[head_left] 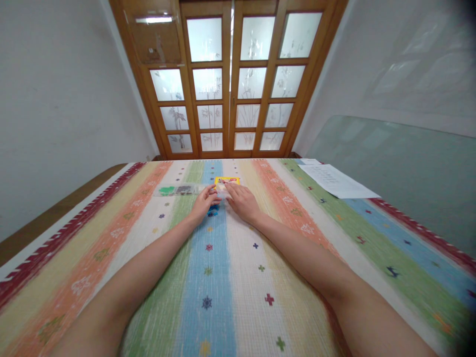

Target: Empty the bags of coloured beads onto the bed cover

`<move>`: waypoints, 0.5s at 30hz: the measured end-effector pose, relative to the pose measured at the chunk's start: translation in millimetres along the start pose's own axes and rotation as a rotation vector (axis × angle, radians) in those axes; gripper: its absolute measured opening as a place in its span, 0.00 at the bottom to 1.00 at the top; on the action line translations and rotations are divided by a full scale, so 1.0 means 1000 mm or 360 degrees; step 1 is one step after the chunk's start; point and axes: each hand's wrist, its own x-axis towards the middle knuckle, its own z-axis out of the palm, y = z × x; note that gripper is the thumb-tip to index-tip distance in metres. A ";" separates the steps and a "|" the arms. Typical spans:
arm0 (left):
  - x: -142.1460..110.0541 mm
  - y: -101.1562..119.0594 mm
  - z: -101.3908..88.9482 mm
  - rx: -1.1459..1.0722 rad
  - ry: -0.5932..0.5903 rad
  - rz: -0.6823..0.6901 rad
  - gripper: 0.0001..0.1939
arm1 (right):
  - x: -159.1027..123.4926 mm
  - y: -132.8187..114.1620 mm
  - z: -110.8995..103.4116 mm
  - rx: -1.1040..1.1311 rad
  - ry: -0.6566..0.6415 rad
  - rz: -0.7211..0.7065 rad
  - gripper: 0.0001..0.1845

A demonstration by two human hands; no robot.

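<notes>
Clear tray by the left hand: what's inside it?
The clear tray holds green pieces at its left end and dark pieces beside them. Its right end reaches the left hand; whatever the hand covers there can't be seen.

My table (37, 228) wears a cloth (208, 327) striped in dark red, yellow, orange, white, green and blue, its bands running away from me. On it I see a yellow card (222, 179), partly hidden from me. Left of that card lies a clear tray (197, 189) of green and dark pieces; blue pieces (212, 211) sit nearer me than the card. Well to its right lies a printed sheet (330, 181).
</notes>
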 end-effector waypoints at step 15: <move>0.005 -0.015 -0.030 0.0964 0.0069 0.0446 0.13 | -0.011 0.073 -0.001 -0.0363 -0.0176 0.0729 0.21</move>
